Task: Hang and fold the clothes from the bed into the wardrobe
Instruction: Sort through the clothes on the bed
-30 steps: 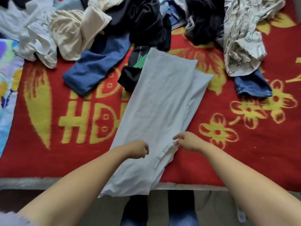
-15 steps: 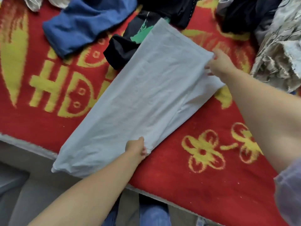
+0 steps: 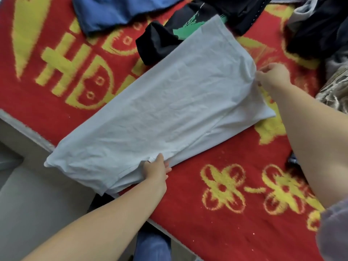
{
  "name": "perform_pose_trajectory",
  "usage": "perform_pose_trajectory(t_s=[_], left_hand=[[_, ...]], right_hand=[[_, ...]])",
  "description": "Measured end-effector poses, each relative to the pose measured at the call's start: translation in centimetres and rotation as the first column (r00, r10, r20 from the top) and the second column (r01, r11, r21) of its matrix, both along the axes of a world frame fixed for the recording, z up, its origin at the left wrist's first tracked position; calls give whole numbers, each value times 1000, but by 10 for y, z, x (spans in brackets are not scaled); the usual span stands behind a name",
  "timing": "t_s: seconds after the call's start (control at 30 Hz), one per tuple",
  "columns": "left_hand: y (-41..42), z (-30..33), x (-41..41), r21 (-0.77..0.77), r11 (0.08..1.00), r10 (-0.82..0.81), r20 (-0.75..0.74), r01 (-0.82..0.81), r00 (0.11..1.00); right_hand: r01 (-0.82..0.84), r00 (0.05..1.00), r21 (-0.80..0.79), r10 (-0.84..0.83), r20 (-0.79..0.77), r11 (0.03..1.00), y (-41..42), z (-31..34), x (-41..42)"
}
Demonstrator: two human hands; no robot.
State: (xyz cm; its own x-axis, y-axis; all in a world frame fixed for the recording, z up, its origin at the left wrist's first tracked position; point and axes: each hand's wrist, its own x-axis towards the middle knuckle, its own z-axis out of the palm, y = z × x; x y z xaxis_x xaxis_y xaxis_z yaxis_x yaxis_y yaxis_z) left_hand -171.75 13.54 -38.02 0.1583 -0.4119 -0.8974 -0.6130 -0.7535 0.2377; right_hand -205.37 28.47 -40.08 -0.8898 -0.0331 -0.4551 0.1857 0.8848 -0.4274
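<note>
Folding in progress: since a second ago the right hand (image 3: 273, 75) has travelled from the near edge to the far hem of the long pale grey, softly creased cotton garment (image 3: 169, 113), fingers pinching it; the left hand (image 3: 157, 169) pins the near edge, fingers together. Garment lies flat on the red-and-yellow patterned plush blanket (image 3: 235, 213), ready for halving.
</note>
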Motion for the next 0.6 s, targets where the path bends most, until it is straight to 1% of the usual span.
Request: perform_pose_trajectory(t_s=[0.07,0.13,0.2,0.27,0.33,0.4,0.43,0.53,0.6], left_hand=[[-3,-4,-1,-129,989,-62,78,72,995],[-5,-8,0,-166,978,-114,80,126,990],[-4,-9,0,-120,981,-146,47,151,988],[-4,-8,0,-43,992,-119,19,120,993],[-5,-7,2,33,999,-14,-11,14,1000],[-6,-4,8,123,988,103,-46,-96,994],[-7,-2,11,152,980,135,-61,-124,989],[-12,2,19,156,980,141,-85,-127,986],[-14,4,21,130,985,124,-87,-112,989]], right_hand=[[-63,998,-7,63,10,998,-1,2,-2],[-119,992,9,119,31,993,0,0,-5],[-168,984,65,164,64,984,3,0,-6],[-218,971,119,204,122,969,4,1,-5],[-245,961,161,217,173,956,3,4,-3],[-258,951,196,214,221,946,3,7,-1],[-267,945,210,213,250,940,3,9,0],[-306,919,235,222,326,923,2,15,4],[-321,912,239,232,337,916,2,20,6]])
